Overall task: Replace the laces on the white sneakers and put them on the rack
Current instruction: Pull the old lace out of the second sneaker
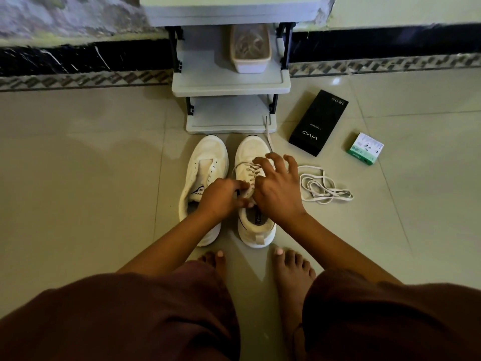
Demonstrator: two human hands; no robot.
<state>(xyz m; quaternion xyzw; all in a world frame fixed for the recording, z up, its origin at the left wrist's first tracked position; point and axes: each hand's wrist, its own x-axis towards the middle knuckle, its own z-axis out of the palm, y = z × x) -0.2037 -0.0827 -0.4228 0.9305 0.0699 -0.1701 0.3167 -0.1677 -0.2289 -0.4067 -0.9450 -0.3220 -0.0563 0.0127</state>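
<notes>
Two white sneakers stand side by side on the floor in front of the rack (230, 83). The left sneaker (201, 175) has no lace in its eyelets. The right sneaker (253, 222) carries a lace (251, 171) crossed through its eyelets, with one end trailing up toward the rack. My left hand (221, 198) pinches the lace near the sneaker's tongue. My right hand (277, 190) lies over the right sneaker with its fingers spread and bent, the thumb side hidden against the lace. A loose white lace (322, 187) lies coiled on the floor right of the shoes.
The grey rack holds a white container (250, 62) with laces inside on its middle shelf. A black phone box (318, 122) and a small green and white box (365, 148) lie on the tiles at the right. My bare feet (292, 269) rest just behind the sneakers.
</notes>
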